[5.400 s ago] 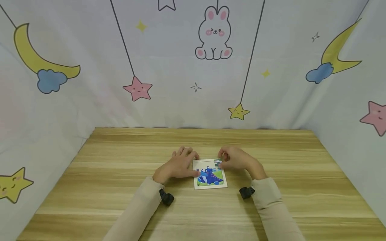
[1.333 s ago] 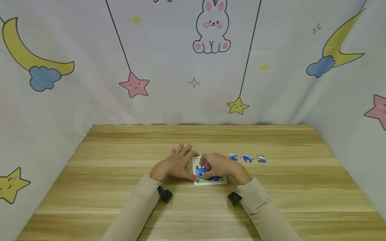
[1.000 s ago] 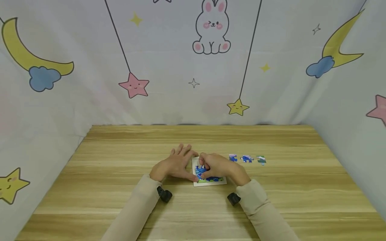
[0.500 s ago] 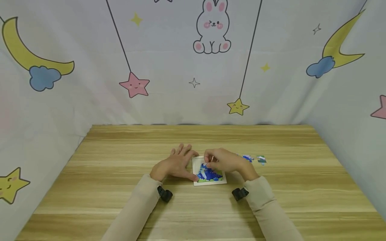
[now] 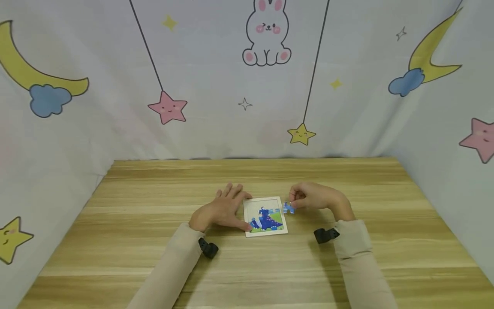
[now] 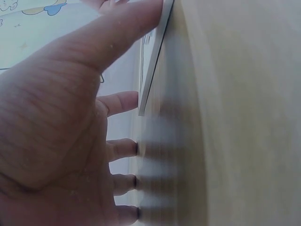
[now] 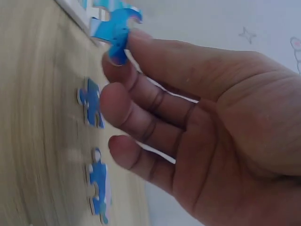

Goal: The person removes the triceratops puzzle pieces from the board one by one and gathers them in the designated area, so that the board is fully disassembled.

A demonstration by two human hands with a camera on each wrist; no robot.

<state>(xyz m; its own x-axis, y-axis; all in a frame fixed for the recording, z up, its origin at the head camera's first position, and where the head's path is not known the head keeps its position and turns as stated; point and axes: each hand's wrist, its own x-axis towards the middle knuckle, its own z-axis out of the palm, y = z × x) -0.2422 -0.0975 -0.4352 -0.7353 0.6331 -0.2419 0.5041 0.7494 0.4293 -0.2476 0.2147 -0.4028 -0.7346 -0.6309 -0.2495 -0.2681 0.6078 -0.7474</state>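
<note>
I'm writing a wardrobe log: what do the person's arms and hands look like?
Plain beige sleeves cover both arms, with a small black device at each wrist. The left hand and right hand show no gloves or rings.

From above, the head view faces forward and down across a wooden table (image 5: 231, 274) toward a printed backdrop (image 5: 216, 68). The wrist views (both turned sideways) sit close: one past the left hand (image 6: 56, 113) to the puzzle board (image 5: 252, 207), one on the blue puzzle piece (image 7: 116, 29), both shared with the head view.
</note>
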